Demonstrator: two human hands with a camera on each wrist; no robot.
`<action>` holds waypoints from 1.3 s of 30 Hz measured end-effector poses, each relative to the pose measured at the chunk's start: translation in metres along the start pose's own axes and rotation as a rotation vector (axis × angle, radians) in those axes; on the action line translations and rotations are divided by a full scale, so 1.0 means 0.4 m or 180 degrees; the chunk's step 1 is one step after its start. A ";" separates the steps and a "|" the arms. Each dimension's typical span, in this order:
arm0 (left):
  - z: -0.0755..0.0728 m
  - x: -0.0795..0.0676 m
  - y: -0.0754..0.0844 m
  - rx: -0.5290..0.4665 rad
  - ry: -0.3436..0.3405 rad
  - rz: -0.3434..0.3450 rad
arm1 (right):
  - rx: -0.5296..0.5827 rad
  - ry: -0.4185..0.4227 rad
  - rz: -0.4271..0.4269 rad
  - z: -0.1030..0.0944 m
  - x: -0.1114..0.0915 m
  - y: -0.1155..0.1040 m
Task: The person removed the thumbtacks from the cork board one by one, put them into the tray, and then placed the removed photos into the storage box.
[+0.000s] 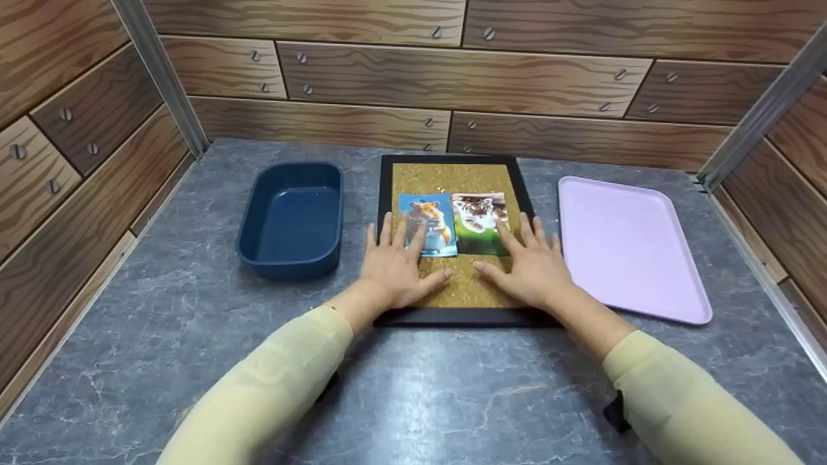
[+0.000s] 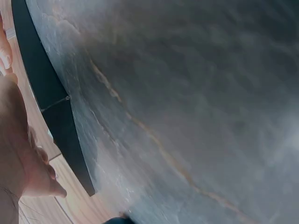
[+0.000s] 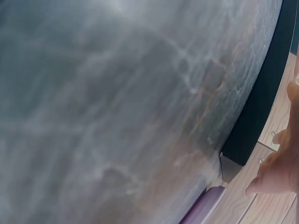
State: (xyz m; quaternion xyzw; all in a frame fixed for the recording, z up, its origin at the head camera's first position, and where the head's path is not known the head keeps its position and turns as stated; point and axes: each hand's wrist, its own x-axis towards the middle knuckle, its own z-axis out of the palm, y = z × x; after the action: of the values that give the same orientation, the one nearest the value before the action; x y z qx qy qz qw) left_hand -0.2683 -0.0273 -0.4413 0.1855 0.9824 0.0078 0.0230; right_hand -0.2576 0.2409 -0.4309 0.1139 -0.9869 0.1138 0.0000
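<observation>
A black-framed cork board [image 1: 452,284] lies in the middle of the table in the head view. Two picture cards sit side by side on its cork: a hamster card [image 1: 439,226] on blue and a tiger cub card [image 1: 481,240] on green. My left hand [image 1: 395,265] lies with straight, spread fingers over the board's left edge, some fingertips over the hamster card. Spread likewise, my right hand [image 1: 533,268] reaches over the right edge, its index fingertip at the tiger cub card. Neither hand grips anything. Both wrist views show mostly tabletop, the hands at their margins.
To the left stands a deep dark blue tray [image 1: 291,266] with raised walls. A flat lilac tray [image 1: 633,252] lies on the right, close to my right hand. Wood-patterned walls [image 1: 465,77] enclose the grey marbled table [image 1: 413,387] at the back and sides.
</observation>
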 end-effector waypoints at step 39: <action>0.026 -0.006 0.016 -0.0022 -0.0282 0.0145 | -0.0083 -0.0234 -0.0089 0.021 -0.011 0.026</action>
State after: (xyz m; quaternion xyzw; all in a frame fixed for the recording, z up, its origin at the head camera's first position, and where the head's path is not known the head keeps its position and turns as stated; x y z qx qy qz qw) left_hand -0.2632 -0.0223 -0.4516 0.2078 0.9759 0.0035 0.0669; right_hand -0.2555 0.2500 -0.4416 0.1318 -0.9860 0.0967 -0.0331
